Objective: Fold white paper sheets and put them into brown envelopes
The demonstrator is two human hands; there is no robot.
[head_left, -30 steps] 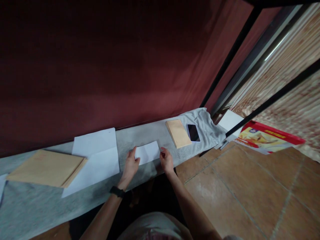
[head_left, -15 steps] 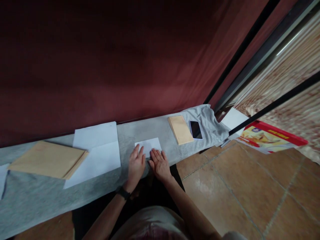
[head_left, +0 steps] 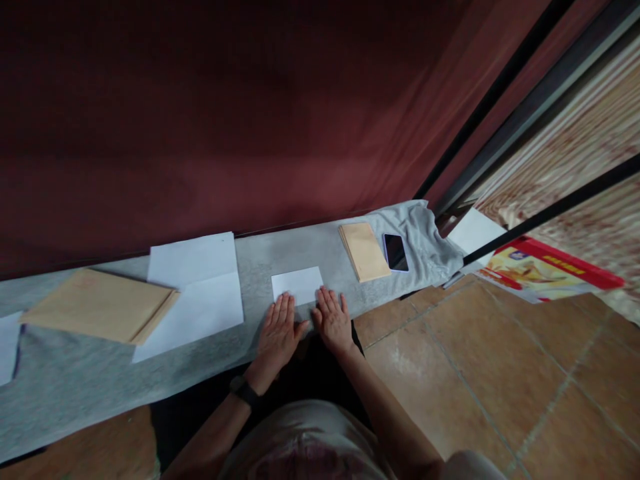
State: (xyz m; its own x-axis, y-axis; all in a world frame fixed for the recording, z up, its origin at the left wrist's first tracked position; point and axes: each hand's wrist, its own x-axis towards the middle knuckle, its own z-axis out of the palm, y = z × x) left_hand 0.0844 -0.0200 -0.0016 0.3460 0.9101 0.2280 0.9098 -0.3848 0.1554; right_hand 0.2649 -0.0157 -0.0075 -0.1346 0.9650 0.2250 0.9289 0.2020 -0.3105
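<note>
A small white folded-looking sheet of paper (head_left: 299, 283) lies flat on the grey cloth in front of me. My left hand (head_left: 281, 328) rests palm down with its fingertips on the paper's near left part, fingers stretched out. Flat at the near right corner of the paper lies my right hand (head_left: 333, 321), its fingers also straight. Neither hand grips anything. To the left is a larger sheet of white paper (head_left: 210, 303) with a crease across it, and a stack of brown envelopes (head_left: 95, 303) overlaps its left side. Smaller tan envelopes (head_left: 367, 252) are stacked to the right.
A dark-screened phone (head_left: 396, 253) lies right of the tan envelopes. Grey cloth (head_left: 295, 248) covers the narrow bench, bunched at its right end. A dark red panel rises behind. Black poles (head_left: 550, 200), a red and yellow box (head_left: 545, 270) and tiled floor are at the right.
My hands have spread apart across the small paper, the left drawing back toward me and the right shifting rightward. More of the paper shows. The view has shifted slightly.
</note>
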